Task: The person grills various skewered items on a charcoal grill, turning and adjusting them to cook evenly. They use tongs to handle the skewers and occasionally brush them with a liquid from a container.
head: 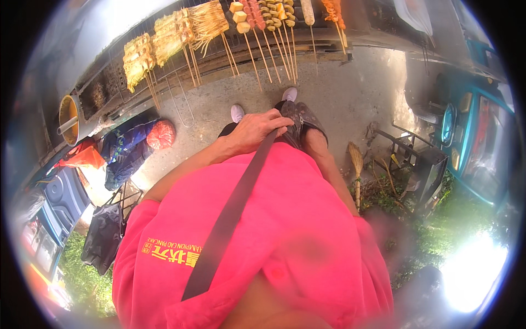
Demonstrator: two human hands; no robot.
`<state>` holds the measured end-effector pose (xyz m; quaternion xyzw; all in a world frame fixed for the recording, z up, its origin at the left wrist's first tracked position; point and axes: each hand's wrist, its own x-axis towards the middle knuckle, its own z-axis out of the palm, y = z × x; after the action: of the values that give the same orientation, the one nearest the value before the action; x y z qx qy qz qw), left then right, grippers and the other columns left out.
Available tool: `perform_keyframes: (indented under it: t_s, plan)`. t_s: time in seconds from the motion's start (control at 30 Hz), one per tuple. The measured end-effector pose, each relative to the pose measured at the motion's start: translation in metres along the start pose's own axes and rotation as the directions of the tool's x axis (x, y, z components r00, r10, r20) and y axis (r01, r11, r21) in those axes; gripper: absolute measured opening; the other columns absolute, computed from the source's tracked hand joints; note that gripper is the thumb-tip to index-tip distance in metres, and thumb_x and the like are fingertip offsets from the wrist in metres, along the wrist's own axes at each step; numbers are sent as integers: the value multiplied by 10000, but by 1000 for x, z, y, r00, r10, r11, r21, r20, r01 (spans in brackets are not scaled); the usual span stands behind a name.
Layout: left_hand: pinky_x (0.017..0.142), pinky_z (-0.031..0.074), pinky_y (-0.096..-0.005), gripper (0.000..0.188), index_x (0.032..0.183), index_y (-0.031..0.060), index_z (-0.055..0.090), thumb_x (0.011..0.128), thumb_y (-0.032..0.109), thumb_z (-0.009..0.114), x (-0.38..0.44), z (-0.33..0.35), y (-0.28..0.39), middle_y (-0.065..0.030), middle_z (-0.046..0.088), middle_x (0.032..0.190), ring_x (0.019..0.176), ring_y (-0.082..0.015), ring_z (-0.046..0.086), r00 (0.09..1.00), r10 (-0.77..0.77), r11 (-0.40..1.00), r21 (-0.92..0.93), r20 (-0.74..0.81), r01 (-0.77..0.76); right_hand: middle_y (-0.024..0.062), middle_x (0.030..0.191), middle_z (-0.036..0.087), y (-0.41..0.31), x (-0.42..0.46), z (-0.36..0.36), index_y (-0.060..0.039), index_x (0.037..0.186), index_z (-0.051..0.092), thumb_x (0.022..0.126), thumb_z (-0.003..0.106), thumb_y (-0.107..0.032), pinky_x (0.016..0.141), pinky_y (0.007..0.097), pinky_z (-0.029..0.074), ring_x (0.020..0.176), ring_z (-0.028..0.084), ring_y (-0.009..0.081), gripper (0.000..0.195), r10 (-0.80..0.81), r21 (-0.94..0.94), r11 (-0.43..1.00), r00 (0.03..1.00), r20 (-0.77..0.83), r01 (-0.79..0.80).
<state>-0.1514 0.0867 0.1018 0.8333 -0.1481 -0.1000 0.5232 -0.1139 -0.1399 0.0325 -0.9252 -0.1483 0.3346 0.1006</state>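
A dark patterned shoulder bag (311, 120) hangs at my waist, its flat strap (232, 216) running across my pink shirt (287, 197). My left hand (261, 125) grips the near side of the bag where the strap meets it, fingers curled over the edge. On the other side, my right forearm (318, 144) reaches to the bag; the hand itself is hidden by the bag, and whatever it touches cannot be seen. Beyond my feet, skewers lie along a grill: leafy vegetable skewers (170, 37), enoki mushroom skewers (207, 22), tofu-like cubes (239, 17) and pink sausage skewers (252, 14).
At the left are a metal pot (76, 119), a red plastic bag (161, 134), a blue bag (127, 144) and a black folding-frame bag (104, 230). A straw broom (356, 164), a black metal stand (427, 168) and a teal vehicle (478, 144) stand at the right.
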Motion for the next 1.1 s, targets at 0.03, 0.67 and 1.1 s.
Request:
perform_keyframes:
  t_s: [0.03,0.67,1.1]
  plan:
    - [630,477,-384,212,1065,118,590,871,180,529,0,1,0,-89,575,930,763,-302,601,1000,1,1000,-3,2,-1,257,889,611,-1,0,0,34,833,631,813,463,-169,714,472,479,814,607,397,264,-2,2,1000,1000,-6,2]
    - [606,479,-373,212,1058,124,594,871,205,535,-10,11,3,-76,579,914,746,-283,600,998,64,998,-6,11,-63,229,951,608,3,-32,3,2,912,620,814,483,-167,718,451,486,835,610,374,238,10,-15,1000,1000,-26,-10]
    - [624,485,-378,221,1072,134,592,881,217,518,-15,11,9,-73,572,899,743,-279,600,995,68,997,27,71,-70,209,993,606,-22,-11,1,-20,966,612,815,497,-166,720,437,490,850,613,358,239,-22,24,999,997,-77,24]
